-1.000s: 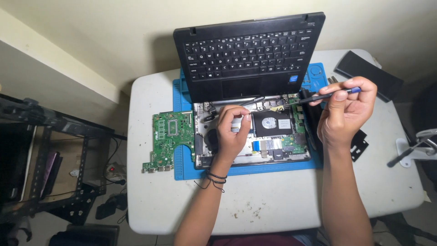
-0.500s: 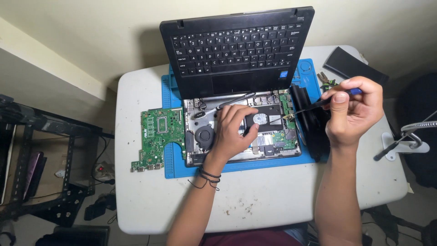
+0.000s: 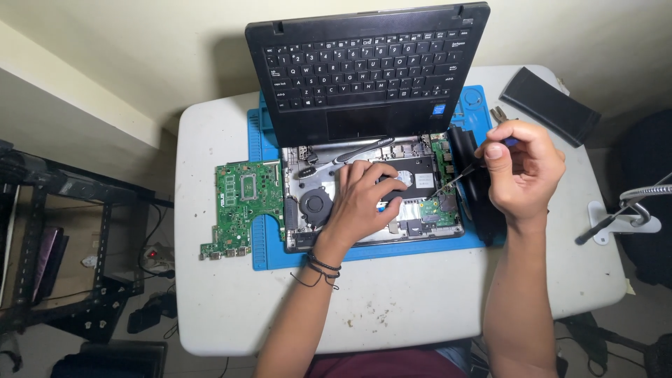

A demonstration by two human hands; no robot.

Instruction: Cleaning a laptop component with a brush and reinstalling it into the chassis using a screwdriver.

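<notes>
**Opened laptop base under both hands on the white table**

We find an opened black laptop base with exposed grey and green internals (image 3: 371, 196) lying on a blue rectangular work mat (image 3: 262, 147) at the middle of the white rounded table (image 3: 392, 308), towards its far edge. A black keyboard panel (image 3: 367, 66) stands tilted up over the far side of the base.

The left hand (image 3: 364, 199) lies palm down on the middle of the base, fingers curled over a dark part whose kind we cannot tell; we cannot tell whether it grips it. Black cords circle that wrist.

The right hand (image 3: 521, 168) is closed around a slim screwdriver with a blue end (image 3: 462, 175), pinched between thumb and fingers. Its tip points down to the green board at the right side of the base.

A loose green circuit board (image 3: 241, 206) lies partly on the mat's left edge. A flat black rectangular piece (image 3: 549, 105) rests at the far right corner, and a white-based stand with a metal arm (image 3: 623, 213) sits at the right edge.
</notes>
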